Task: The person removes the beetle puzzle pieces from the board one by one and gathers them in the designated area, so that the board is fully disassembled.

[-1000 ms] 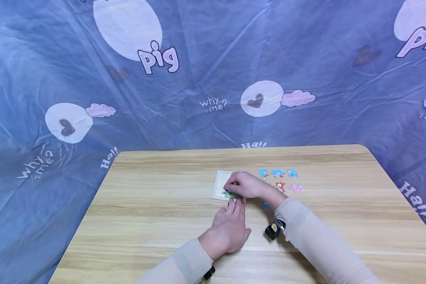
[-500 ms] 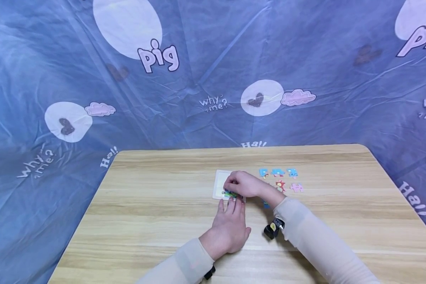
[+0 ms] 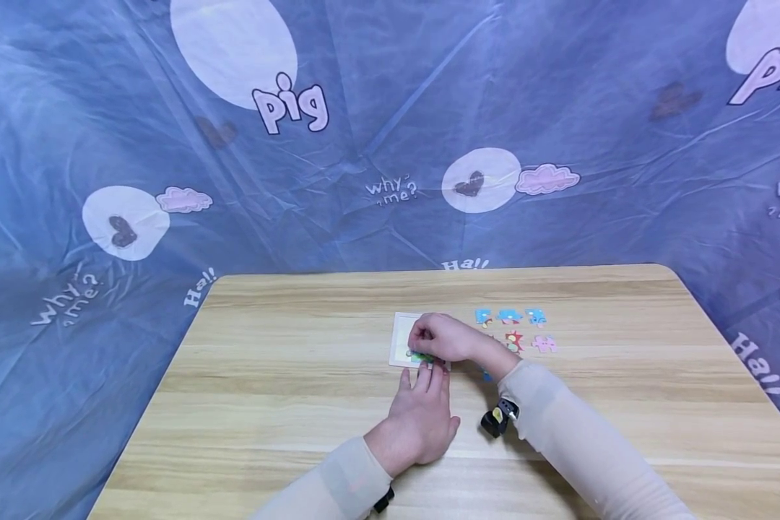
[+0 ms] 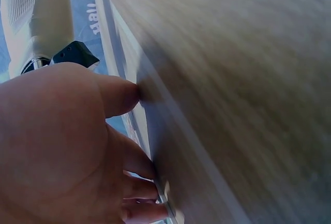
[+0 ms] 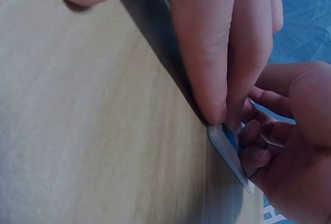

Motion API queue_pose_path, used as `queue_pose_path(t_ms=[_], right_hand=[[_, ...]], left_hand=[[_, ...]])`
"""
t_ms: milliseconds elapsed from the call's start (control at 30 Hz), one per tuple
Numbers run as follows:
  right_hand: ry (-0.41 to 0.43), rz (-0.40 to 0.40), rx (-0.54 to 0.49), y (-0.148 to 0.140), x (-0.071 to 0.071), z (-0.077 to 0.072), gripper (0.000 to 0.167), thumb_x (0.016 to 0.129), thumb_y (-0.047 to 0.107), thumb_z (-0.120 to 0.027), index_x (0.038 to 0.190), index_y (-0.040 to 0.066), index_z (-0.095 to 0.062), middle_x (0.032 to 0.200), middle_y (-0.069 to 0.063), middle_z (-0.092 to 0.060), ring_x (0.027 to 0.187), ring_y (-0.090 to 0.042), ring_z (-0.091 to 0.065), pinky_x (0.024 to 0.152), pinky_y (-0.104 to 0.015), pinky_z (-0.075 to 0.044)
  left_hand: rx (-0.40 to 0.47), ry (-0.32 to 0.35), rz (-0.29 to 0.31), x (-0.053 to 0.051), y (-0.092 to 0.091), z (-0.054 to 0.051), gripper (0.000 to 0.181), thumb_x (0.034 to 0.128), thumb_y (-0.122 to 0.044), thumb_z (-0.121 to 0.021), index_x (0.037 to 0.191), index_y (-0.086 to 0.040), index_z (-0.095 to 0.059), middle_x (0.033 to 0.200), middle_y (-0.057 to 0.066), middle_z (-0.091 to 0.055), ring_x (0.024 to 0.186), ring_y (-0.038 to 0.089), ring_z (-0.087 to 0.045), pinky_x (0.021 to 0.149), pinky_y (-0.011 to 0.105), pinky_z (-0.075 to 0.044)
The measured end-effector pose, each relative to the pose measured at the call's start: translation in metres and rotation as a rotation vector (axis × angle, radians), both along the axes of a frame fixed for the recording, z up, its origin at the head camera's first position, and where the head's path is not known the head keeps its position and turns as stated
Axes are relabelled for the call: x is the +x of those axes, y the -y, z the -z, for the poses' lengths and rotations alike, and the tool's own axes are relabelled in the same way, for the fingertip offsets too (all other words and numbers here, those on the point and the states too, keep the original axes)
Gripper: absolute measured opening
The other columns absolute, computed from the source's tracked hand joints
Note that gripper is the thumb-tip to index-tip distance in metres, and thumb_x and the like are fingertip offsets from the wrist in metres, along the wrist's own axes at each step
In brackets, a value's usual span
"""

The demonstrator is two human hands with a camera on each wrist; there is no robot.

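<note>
A white puzzle tray (image 3: 399, 339) lies on the table, with green and blue puzzle pieces (image 3: 422, 357) at its near edge. Over it, my right hand (image 3: 447, 338) has its fingers curled and pinches a small puzzle piece down in the tray; its fingertips hide most of that piece. My left hand (image 3: 422, 419) rests flat in front, straight fingertips touching the near rim. In the right wrist view, the left fingers (image 5: 204, 53) meet the tray rim (image 5: 227, 154) beside a blue-green bit, opposite the curled right hand (image 5: 300, 141).
Right of the tray, several loose puzzle pieces lie in rows: blue ones (image 3: 510, 316) at the back, a red one (image 3: 513, 341) and a pink one (image 3: 544, 344) nearer. The right forearm partly covers others. A blue printed cloth (image 3: 338, 217) hangs behind the wooden table (image 3: 266, 390).
The right fingertips shift very slightly over the tray, and the blue beneath them shows less. Between the first frame and now, the left fingers spread a little at the rim.
</note>
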State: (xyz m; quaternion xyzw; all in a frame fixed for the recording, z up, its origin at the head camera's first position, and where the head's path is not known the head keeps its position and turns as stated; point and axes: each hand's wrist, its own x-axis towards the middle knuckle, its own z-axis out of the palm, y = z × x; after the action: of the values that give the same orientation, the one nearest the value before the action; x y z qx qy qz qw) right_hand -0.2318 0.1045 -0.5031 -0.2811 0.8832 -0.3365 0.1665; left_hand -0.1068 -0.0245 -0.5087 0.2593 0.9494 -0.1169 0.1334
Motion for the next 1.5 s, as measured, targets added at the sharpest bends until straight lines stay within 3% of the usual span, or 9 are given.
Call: queue_pose_path(t_ms=[200,467,700,900,1067,1267,1500], right_hand=[[0.039,0.028,-0.022,0.001,0.000,0.002,0.006,0.103,0.010,-0.072,0.098,0.009,-0.076,0.085,0.001,-0.072,0.076,-0.009,-0.063,0.078,-0.027,-0.055],[0.055,0.033,-0.071,0.000,-0.002,0.003,0.008,0.102,0.007,-0.071,0.101,0.007,-0.079,0.083,0.001,-0.070,0.074,-0.009,-0.060,0.075,-0.025,-0.052],[0.055,0.034,-0.151,-0.004,-0.004,0.003,0.009,0.102,0.009,-0.073,0.102,0.006,-0.081,0.090,-0.002,-0.076,0.079,-0.009,-0.062,0.076,-0.025,-0.053],[0.034,0.105,-0.211,-0.012,-0.003,0.002,0.013,0.102,0.008,-0.070,0.108,0.005,-0.081,0.094,-0.006,-0.078,0.079,-0.011,-0.063,0.072,-0.025,-0.053],[-0.019,0.158,-0.254,-0.025,0.004,-0.006,0.014,0.102,0.009,-0.071,0.111,0.005,-0.081,0.098,-0.007,-0.079,0.084,-0.013,-0.064,0.074,-0.024,-0.054],[-0.011,0.203,-0.285,-0.043,0.012,-0.012,0.016,0.102,0.008,-0.071,0.114,0.003,-0.080,0.102,-0.010,-0.079,0.088,-0.016,-0.066,0.078,-0.024,-0.056],[-0.014,0.214,-0.276,-0.056,0.020,-0.011,0.017,0.102,0.006,-0.071,0.116,-0.001,-0.078,0.104,-0.014,-0.079,0.089,-0.015,-0.067,0.078,-0.021,-0.056]], left_hand=[[-0.003,0.003,-0.003,0.001,0.000,0.000,0.079,0.1120,-0.059,-0.038,0.173,-0.010,-0.025,0.182,0.007,-0.019,0.167,0.024,-0.020,0.133,0.051,-0.030],[-0.033,-0.021,0.008,0.000,-0.001,0.001,0.079,0.1118,-0.060,-0.036,0.172,-0.011,-0.027,0.182,0.006,-0.020,0.166,0.024,-0.023,0.132,0.051,-0.032],[-0.055,-0.049,0.026,0.001,-0.001,0.001,0.077,0.1119,-0.060,-0.035,0.172,-0.012,-0.030,0.181,0.007,-0.022,0.165,0.024,-0.027,0.132,0.052,-0.033],[-0.057,-0.065,0.026,0.002,-0.001,0.002,0.076,0.1118,-0.060,-0.035,0.171,-0.013,-0.032,0.181,0.007,-0.024,0.164,0.025,-0.030,0.131,0.052,-0.033],[-0.057,-0.065,0.024,0.003,-0.001,0.001,0.077,0.1116,-0.061,-0.034,0.171,-0.013,-0.031,0.182,0.007,-0.022,0.164,0.025,-0.030,0.133,0.051,-0.028],[-0.044,-0.053,0.019,0.005,0.003,0.001,0.078,0.1114,-0.061,-0.035,0.172,-0.012,-0.029,0.182,0.009,-0.019,0.164,0.026,-0.028,0.136,0.046,-0.021],[-0.011,-0.046,0.033,0.005,0.006,0.003,0.078,0.1112,-0.061,-0.037,0.171,-0.012,-0.031,0.182,0.010,-0.019,0.164,0.027,-0.028,0.136,0.049,-0.025]])
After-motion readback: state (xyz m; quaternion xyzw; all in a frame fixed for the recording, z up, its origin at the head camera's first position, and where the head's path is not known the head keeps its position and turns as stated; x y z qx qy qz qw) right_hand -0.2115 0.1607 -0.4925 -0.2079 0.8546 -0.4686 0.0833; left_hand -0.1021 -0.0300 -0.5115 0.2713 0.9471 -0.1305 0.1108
